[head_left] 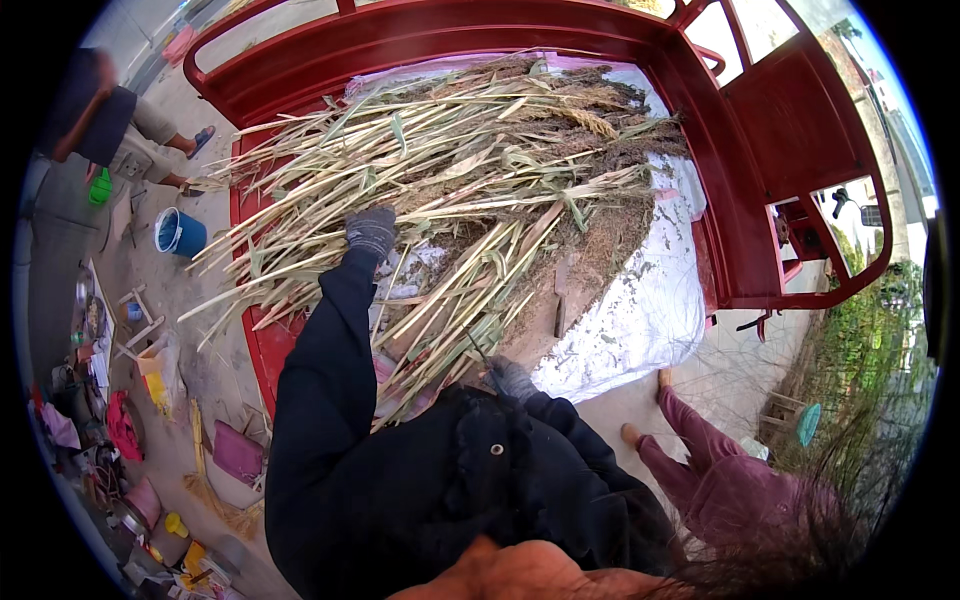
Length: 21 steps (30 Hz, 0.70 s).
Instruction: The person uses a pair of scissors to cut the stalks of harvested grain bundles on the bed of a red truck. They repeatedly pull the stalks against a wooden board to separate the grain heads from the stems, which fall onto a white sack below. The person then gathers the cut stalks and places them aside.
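A thick layer of dry, pale sorghum stalks [330, 170] with brown seed heads [640, 140] lies across a red cargo bed. My left hand [371, 232], in a grey knit glove, reaches into the stalks with its fingers curled round some of them. Close to my body, my right hand [512, 380], also gloved, is closed on a thin dark tool [476, 346] that looks like a narrow blade. Part of that hand is hidden by my dark sleeve. Loose seed and chaff [590, 265] cover the white sheet [650, 320] under the stalks.
Red metal walls [450, 42] and a tall front frame [800, 110] bound the bed. A person [115, 120] is at the far left, near a blue bucket [180, 233]. Another person's purple-clad legs [690, 440] are at right. Clutter [125, 420] covers the left ground.
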Tool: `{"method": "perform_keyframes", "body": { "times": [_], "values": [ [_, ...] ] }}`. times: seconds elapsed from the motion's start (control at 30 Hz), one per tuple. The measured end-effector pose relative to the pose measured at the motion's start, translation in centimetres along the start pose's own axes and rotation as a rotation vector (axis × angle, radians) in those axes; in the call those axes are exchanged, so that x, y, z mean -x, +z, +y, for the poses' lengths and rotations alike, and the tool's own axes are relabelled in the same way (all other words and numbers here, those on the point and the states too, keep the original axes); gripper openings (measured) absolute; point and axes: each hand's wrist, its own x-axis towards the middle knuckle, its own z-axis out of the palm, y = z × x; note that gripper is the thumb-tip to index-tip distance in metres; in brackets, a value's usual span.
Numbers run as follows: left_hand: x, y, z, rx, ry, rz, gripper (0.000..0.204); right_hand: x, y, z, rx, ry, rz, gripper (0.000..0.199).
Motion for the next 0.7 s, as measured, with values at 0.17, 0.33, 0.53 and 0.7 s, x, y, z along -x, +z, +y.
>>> {"method": "perform_keyframes", "body": {
  "times": [0.17,0.33,0.53,0.7],
  "values": [
    [7.8,1.0,4.8,0.123,-0.060,-0.021,0.053,0.6,0.7,-0.2,0.007,0.089,-0.094,0.036],
    [14.7,3.7,6.5,0.292,-0.177,-0.053,0.070,1.8,1.0,-0.6,0.072,-0.034,-0.041,0.038],
    [21.2,8.1,1.5,0.608,-0.226,0.312,0.047,3.0,1.8,0.4,0.014,-0.038,-0.001,0.029],
    [27.6,10.5,-6.3,0.715,-0.534,0.469,0.021,3.5,3.0,1.9,-0.086,0.004,-0.017,0.024]
  ]
}}
